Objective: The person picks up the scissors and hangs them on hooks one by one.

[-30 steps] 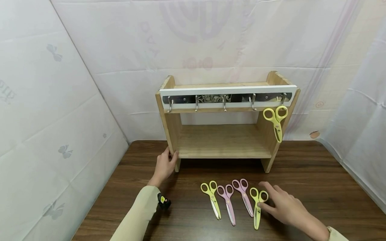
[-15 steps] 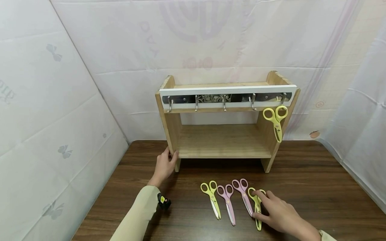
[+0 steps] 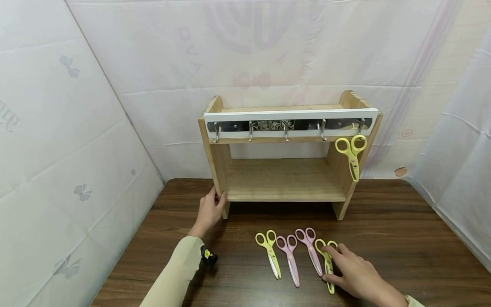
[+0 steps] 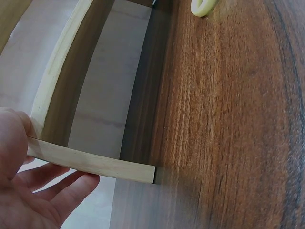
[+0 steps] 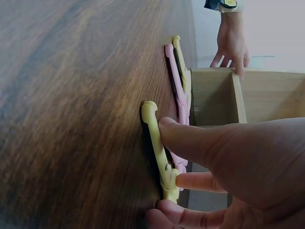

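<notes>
Over the counter, right hand spans rightmost yellow scissors; can't tell if gripping. Probably light, stiff; pinch mid-length. Left hand holds wooden shelf.

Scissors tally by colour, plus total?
Yellow scissors: 3 (1 hanging, 1 lying on the table, 1 at the right hand)
Pink scissors: 2 (both lying on the table)
Total: 5
</notes>
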Demonstrator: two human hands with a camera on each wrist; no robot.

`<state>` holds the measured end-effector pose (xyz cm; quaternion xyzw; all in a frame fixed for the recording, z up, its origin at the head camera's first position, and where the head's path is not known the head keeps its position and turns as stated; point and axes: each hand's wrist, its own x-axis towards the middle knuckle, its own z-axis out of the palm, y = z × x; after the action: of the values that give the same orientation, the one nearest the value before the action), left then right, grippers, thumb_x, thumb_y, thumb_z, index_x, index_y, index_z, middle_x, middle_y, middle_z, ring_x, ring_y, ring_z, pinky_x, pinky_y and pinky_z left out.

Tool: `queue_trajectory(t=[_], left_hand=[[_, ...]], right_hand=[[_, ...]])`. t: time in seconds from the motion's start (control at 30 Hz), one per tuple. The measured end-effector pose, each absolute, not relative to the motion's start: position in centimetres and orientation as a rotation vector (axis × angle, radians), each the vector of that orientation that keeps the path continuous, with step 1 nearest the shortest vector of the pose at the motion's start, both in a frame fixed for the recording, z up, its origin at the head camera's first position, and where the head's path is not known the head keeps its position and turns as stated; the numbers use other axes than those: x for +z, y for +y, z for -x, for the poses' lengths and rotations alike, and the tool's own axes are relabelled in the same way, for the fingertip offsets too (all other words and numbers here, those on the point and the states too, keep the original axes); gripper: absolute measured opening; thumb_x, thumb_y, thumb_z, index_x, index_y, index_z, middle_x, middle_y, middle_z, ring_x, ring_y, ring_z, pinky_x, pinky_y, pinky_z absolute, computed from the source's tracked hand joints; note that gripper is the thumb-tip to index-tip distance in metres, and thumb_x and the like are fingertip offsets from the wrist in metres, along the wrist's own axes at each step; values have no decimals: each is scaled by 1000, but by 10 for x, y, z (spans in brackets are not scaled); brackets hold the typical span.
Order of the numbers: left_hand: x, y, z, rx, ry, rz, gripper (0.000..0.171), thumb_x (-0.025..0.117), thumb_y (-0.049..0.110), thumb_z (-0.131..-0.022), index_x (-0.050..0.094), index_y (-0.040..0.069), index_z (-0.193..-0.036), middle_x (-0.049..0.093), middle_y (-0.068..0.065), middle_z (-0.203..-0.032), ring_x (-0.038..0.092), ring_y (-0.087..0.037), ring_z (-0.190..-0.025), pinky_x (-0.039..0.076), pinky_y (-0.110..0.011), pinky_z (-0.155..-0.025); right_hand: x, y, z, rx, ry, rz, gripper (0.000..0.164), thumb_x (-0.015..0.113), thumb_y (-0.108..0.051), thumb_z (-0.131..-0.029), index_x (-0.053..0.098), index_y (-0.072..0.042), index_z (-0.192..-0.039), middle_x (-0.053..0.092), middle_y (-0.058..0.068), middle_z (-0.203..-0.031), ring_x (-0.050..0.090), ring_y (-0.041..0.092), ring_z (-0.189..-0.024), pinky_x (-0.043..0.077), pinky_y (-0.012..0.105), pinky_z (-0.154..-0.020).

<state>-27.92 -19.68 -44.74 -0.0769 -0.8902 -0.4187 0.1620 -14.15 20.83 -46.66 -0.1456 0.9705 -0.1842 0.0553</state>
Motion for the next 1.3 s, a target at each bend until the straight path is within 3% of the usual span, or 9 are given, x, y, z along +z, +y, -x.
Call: queue_trajectory(t=[0.17, 0.4, 0.63, 0.93, 1.3], left_hand=[[-448, -197, 280, -1197, -2537, 220, 41, 53, 25, -109, 55, -1, -141, 70, -26, -116, 71, -39, -102, 62, -48, -74], [-449, -197, 280, -1186, -2533, 221, 39, 54, 25, -109, 56, -1, -139, 70, -24, -115, 71, -37, -101, 62, -47, -74], [-448, -197, 279, -1192, -2530, 216, 37, 54, 24, -109, 57, -1, -136, 70, -24, -114, 72, -37, -101, 62, -47, -73], [-448, -197, 279, -1192, -2530, 221, 37, 54, 24, -109, 58, 0, -136, 70, -24, -114, 71, -38, -101, 63, -46, -73], [-449, -197, 279, -1176, -2528, 230, 37, 54, 24, -109, 57, -1, -136, 71, -25, -113, 72, -37, -100, 63, -46, -73]], right_hand=[[-465, 209, 142, -544, 2936, 428, 62, 88, -42, -79, 62, -25, -133, 59, 4, -111, 65, 26, -88, 50, 46, -55], [-465, 214, 141, -495, 3000, 474, 61, 90, -35, -78, 64, -25, -132, 58, -2, -106, 62, 19, -82, 45, 39, -51], [-463, 225, 142, -484, 2983, 455, 64, 90, -30, -78, 62, -22, -135, 63, 5, -118, 67, 25, -89, 51, 46, -55], [-465, 233, 141, -464, 3043, 450, 50, 90, -19, -79, 65, -23, -121, 53, -12, -92, 53, 5, -71, 41, 31, -50], [-468, 233, 142, -497, 3067, 406, 37, 87, -10, -81, 70, -20, -112, 55, -11, -86, 53, 8, -71, 43, 32, -54]])
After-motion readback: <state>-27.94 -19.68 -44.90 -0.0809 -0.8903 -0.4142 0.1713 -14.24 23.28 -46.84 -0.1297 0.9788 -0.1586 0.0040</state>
